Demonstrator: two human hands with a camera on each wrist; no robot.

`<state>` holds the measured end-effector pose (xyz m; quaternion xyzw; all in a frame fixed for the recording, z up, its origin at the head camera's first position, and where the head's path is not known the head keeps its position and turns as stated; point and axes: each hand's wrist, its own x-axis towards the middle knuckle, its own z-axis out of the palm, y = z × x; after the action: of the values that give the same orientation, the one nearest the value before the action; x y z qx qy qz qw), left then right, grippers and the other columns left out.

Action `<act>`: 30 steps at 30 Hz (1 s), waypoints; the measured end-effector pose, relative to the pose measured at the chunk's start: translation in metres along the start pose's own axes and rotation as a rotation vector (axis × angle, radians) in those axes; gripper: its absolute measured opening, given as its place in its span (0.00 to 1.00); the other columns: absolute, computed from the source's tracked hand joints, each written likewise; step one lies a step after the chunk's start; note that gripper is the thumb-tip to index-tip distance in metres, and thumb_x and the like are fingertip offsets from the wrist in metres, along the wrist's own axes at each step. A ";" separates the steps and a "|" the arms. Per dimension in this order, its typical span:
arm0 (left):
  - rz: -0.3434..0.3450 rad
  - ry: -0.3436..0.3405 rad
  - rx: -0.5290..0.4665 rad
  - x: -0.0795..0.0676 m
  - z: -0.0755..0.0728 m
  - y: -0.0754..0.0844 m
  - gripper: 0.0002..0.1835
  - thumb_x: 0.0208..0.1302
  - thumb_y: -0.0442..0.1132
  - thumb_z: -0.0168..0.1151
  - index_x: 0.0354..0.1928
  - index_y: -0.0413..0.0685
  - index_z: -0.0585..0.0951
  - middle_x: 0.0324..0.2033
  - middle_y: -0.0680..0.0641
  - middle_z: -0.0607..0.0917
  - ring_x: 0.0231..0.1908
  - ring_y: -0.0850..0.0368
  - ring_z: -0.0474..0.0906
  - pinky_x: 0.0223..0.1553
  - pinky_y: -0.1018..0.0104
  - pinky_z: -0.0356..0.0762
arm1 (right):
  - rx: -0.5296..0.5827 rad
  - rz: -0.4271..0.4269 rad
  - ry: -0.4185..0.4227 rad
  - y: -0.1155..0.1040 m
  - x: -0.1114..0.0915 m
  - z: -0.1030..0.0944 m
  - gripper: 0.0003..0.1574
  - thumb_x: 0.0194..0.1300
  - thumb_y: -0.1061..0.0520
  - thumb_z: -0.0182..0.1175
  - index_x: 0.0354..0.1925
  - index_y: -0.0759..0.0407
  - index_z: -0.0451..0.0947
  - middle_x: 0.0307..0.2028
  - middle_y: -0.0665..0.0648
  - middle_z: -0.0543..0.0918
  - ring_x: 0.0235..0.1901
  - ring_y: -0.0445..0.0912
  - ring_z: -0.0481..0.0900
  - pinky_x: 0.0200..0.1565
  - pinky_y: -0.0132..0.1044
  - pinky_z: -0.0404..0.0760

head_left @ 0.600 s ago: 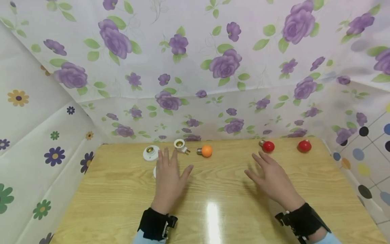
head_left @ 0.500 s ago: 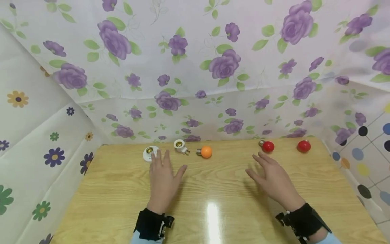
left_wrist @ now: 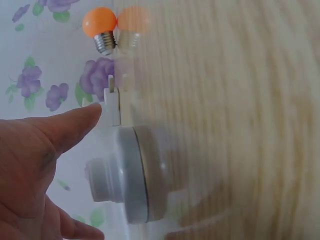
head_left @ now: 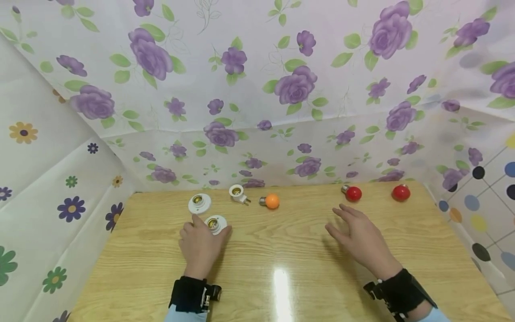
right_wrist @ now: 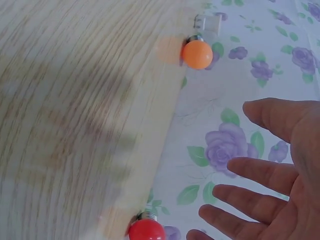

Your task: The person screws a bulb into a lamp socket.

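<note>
My left hand (head_left: 200,245) hovers around a round white lamp holder (head_left: 216,225), thumb on its right side and fingers on its left. In the left wrist view the thumb (left_wrist: 75,125) is spread apart from the fingers, with the lamp holder (left_wrist: 132,175) standing on the table between them and a gap showing. Just behind the fingertips lies a second round lamp holder (head_left: 199,203) with a brass-coloured inside. My right hand (head_left: 362,239) is held over the table with fingers spread, holding nothing. Nearest to it is a red light bulb (head_left: 353,193).
A white plug-in lamp socket (head_left: 238,193) and an orange light bulb (head_left: 272,201) lie along the back of the wooden table (head_left: 306,277). Another red bulb (head_left: 401,192) is at the back right. Flowered cloth (head_left: 257,89) rises behind the table.
My left hand has moved left and back toward me, its fingers bending down around the nearer lamp holder, which now shows. The right hand has stayed almost still.
</note>
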<state>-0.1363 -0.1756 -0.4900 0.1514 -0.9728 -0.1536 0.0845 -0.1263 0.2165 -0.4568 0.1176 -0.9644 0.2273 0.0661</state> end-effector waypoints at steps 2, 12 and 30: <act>0.001 -0.020 -0.008 0.001 0.002 -0.001 0.60 0.45 0.73 0.61 0.64 0.27 0.56 0.40 0.30 0.67 0.42 0.34 0.67 0.36 0.44 0.67 | 0.002 0.003 0.005 0.000 0.000 0.000 0.40 0.62 0.33 0.55 0.60 0.59 0.70 0.62 0.64 0.66 0.59 0.60 0.64 0.53 0.58 0.66; 0.008 -0.069 -0.028 0.004 0.008 -0.003 0.53 0.48 0.70 0.61 0.60 0.29 0.62 0.40 0.32 0.67 0.41 0.37 0.66 0.31 0.50 0.68 | 0.014 -0.009 0.005 0.003 -0.001 0.002 0.44 0.61 0.26 0.49 0.58 0.58 0.73 0.60 0.62 0.69 0.58 0.58 0.67 0.52 0.55 0.69; 0.017 -0.077 0.000 0.004 0.006 0.001 0.38 0.47 0.66 0.65 0.40 0.35 0.73 0.37 0.36 0.70 0.36 0.41 0.68 0.26 0.53 0.69 | 0.023 -0.056 0.052 0.004 0.000 0.003 0.31 0.62 0.38 0.58 0.55 0.56 0.75 0.56 0.61 0.73 0.55 0.56 0.70 0.51 0.54 0.70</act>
<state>-0.1421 -0.1745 -0.4950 0.1369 -0.9767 -0.1584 0.0482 -0.1276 0.2183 -0.4609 0.1391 -0.9561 0.2395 0.0959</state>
